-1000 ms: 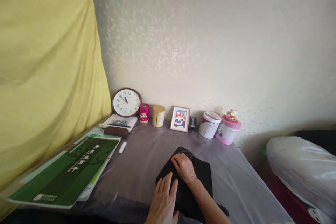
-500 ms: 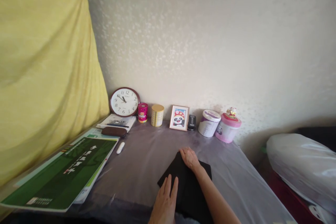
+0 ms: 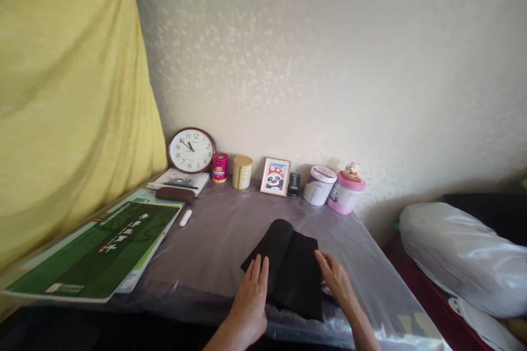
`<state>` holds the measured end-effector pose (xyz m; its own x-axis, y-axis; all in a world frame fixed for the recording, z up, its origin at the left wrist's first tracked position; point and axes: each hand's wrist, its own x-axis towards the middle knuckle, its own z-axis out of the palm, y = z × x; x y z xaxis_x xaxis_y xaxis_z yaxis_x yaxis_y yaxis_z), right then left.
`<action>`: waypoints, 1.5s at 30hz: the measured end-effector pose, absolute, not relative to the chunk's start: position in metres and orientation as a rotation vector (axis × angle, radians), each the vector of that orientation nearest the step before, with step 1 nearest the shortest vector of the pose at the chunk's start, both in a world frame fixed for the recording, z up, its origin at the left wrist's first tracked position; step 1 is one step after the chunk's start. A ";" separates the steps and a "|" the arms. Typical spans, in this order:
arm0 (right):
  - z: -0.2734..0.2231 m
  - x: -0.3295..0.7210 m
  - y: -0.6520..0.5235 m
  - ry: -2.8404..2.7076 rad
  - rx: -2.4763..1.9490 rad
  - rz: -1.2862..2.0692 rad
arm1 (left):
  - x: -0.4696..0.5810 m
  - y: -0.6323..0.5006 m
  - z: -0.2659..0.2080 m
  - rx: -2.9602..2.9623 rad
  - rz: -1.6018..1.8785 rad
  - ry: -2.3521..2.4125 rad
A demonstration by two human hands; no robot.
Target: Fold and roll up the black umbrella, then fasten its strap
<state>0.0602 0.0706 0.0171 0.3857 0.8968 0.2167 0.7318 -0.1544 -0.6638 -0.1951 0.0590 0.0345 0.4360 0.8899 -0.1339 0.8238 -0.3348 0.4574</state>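
Observation:
A piece of folded black cloth (image 3: 294, 274) lies on the table near its front edge, with a raised fold running down its middle; what kind of garment or cloth it is does not show. My left hand (image 3: 253, 293) rests on its left side, fingers stretched out flat. At the right edge of the cloth is my right hand (image 3: 335, 279), fingers bent around that edge and partly hidden beneath it.
Green-covered books (image 3: 94, 252), a brown case (image 3: 175, 193) and a small white object (image 3: 185, 218) lie left. Along the wall stand a clock (image 3: 191, 149), a pink tin (image 3: 219, 168), a yellow-lidded can (image 3: 242, 172), a picture frame (image 3: 275, 176) and two tubs (image 3: 319, 186).
My right hand has moved from the cloth's far edge back to its right edge. The cloth's right part now lies spread beside a raised fold. My left hand stays on the left side.

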 end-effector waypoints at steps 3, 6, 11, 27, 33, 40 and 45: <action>0.021 0.041 0.066 -1.249 -1.884 0.524 | -0.194 0.059 0.035 2.233 0.187 1.449; 0.035 0.027 0.068 -1.235 -1.752 0.626 | -0.194 0.059 0.036 2.239 0.182 1.442; 0.066 0.002 0.084 -1.203 -1.478 0.824 | -0.193 0.059 0.035 2.260 0.180 1.454; 0.032 -0.059 0.151 -1.189 -1.482 0.993 | -0.195 0.066 0.012 2.267 0.311 1.439; 0.036 -0.059 0.151 -1.434 -1.537 0.928 | -0.211 0.055 0.007 2.268 0.490 1.493; 0.046 -0.068 0.136 -1.830 -1.497 0.664 | -0.205 0.056 0.037 2.398 0.498 1.369; 0.046 -0.066 0.121 -2.009 -1.383 0.523 | -0.198 0.067 0.018 2.329 0.453 1.334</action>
<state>-0.0662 0.1208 0.0458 -0.2455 0.9292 0.2763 0.6763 0.3683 -0.6379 -0.1976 0.0668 0.0183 0.4875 0.8701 0.0727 0.7348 -0.4538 0.5041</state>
